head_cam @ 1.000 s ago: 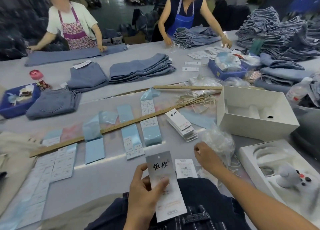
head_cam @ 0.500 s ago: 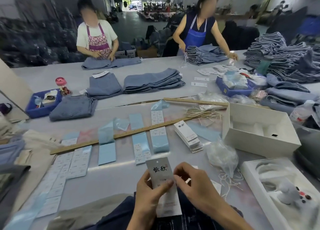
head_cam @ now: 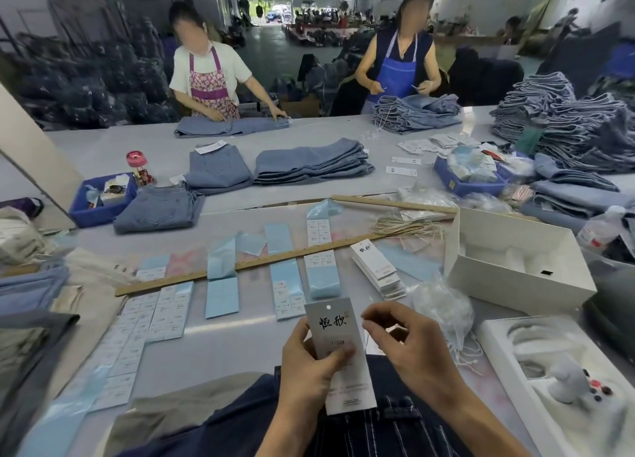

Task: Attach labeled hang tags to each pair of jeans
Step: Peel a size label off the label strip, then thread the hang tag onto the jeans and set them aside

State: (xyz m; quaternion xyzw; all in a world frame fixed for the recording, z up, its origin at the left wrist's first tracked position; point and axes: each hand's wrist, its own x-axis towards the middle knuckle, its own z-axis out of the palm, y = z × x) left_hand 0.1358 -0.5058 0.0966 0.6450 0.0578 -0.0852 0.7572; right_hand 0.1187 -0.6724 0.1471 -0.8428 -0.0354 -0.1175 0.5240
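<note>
Head view: at 6 o'clock, the left hand [head_cam: 311, 367] holds a tall grey-and-white paper hang tag [head_cam: 338, 350] upright, thumb pressed across its front, fingers curled behind. The tag has black brush lettering, a small punched hole near the top & the print "1103#". Just beside it at 5 o'clock, the right hand [head_cam: 410, 345] has thumb & forefinger pinched together on a thin white string [head_cam: 367, 340] that hangs by the tag's right edge; other fingers loosely curled. Under both hands lies a pair of dark navy jeans [head_cam: 395, 425] w/ pale stripes, at the near edge of the grey work table [head_cam: 220, 346].

Toward 12 o'clock: a long wooden ruler [head_cam: 261, 264] lies across pale blue sticker strips [head_cam: 285, 284]. A stack of white hang tags [head_cam: 376, 267] sits at 1 o'clock, near a crumpled clear plastic bag [head_cam: 443, 307]. At 3 o'clock, an open white cardboard box [head_cam: 515, 264]. Far side: folded light-blue jeans [head_cam: 311, 162], a blue plastic bin [head_cam: 99, 200] at 10 o'clock, & two people in aprons [head_cam: 208, 85] handling denim.
</note>
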